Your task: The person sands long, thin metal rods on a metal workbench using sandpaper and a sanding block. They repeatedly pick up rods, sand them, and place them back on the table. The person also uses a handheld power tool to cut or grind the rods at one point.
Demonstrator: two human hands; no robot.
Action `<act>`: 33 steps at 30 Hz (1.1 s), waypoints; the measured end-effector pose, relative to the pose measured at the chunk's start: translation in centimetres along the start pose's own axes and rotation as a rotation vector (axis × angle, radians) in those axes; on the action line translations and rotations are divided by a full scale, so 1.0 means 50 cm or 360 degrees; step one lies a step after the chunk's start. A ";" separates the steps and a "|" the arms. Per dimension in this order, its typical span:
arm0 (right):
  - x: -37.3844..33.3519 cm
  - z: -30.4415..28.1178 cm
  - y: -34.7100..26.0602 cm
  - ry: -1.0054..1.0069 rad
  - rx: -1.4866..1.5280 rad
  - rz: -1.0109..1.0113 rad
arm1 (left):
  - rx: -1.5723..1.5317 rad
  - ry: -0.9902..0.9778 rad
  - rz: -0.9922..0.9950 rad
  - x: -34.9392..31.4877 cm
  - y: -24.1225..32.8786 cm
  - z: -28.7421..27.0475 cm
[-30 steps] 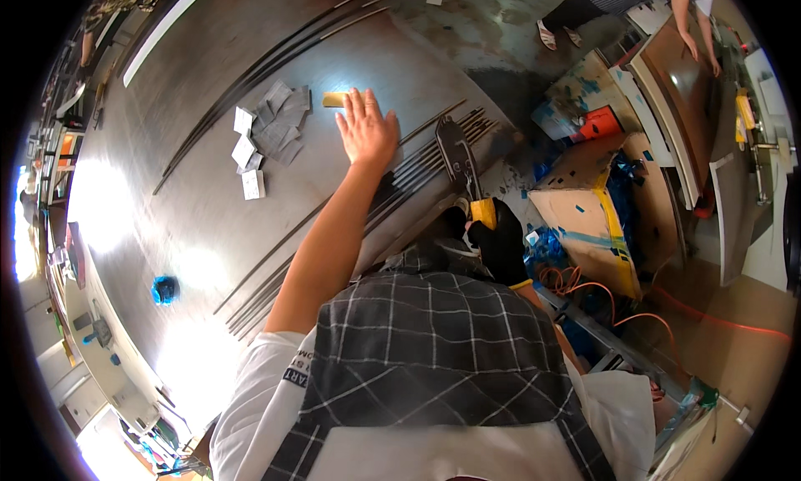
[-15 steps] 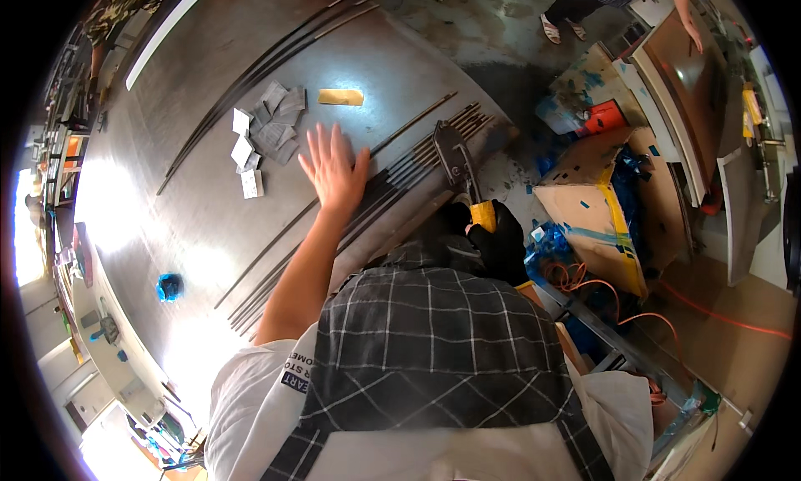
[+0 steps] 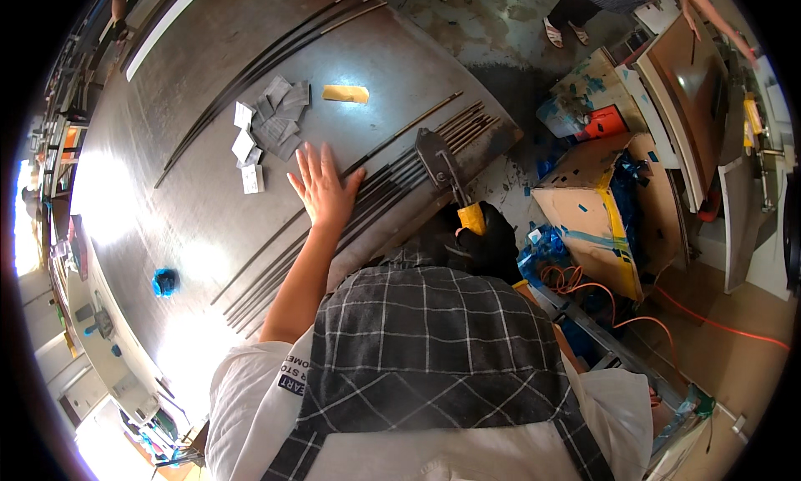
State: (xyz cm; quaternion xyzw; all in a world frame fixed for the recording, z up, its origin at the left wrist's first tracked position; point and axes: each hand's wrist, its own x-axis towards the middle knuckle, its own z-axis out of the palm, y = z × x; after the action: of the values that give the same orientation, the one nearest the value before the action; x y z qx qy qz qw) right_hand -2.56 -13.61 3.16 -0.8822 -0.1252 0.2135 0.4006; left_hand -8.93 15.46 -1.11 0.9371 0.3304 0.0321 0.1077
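Note:
My bare left hand [image 3: 324,193] is stretched out with its fingers spread, over the tabletop at the near side of the small paper slips [image 3: 275,118]. Its palm and wrist are beside a bundle of long thin metal rods [image 3: 409,166], which runs diagonally under my forearm. My right hand [image 3: 492,239], in a black glove, is wrapped round the yellow grip of a hand tool [image 3: 440,160] with a dark metal head. That head is over the right part of the rods; whether it touches them I cannot tell. The glove's fingers are partly hidden against my dark checked apron.
A grey metal table [image 3: 167,147] carries more long rods [image 3: 259,64], a yellow strip [image 3: 345,93] and a crumpled blue scrap [image 3: 165,282]. At right stand an open cardboard box [image 3: 584,206], an orange hose [image 3: 642,318] and boards [image 3: 688,105], with another person [image 3: 584,5] behind.
The tool in my right hand has moved left and slightly nearer, along the rods. My left hand has shifted a little left and nearer, still spread.

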 end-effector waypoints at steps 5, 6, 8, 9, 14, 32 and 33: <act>0.002 -0.010 -0.034 -0.0204 -0.0144 -0.0113 | -0.0006 0.0040 0.0015 -0.003 -0.003 0.008; 0.002 -0.009 -0.039 -0.0220 -0.0204 -0.0130 | -0.0004 0.0047 0.0016 -0.004 -0.003 0.007; 0.014 -0.005 -0.033 -0.0335 -0.0354 -0.0171 | -0.0002 0.0054 0.0014 -0.006 -0.004 0.007; 0.017 -0.005 -0.032 -0.0389 -0.0436 -0.0183 | -0.0012 0.0049 0.0014 -0.006 -0.003 0.008; 0.010 -0.013 -0.045 -0.0265 -0.0381 -0.0153 | -0.0034 0.0061 0.0020 -0.006 -0.003 0.010; 0.007 -0.023 0.041 0.0108 0.0288 0.0093 | -0.0114 0.0143 0.0263 0.068 0.084 0.011; 0.008 -0.022 0.050 0.0146 0.0386 0.0133 | -0.0118 0.0116 0.0268 0.092 0.118 0.014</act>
State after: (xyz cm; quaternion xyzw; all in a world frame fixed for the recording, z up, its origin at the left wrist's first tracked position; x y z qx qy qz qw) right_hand -1.56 -15.78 1.77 -0.8406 -0.0431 0.2029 0.5003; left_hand -1.65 13.73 -0.51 0.9551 0.2528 0.0873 0.1272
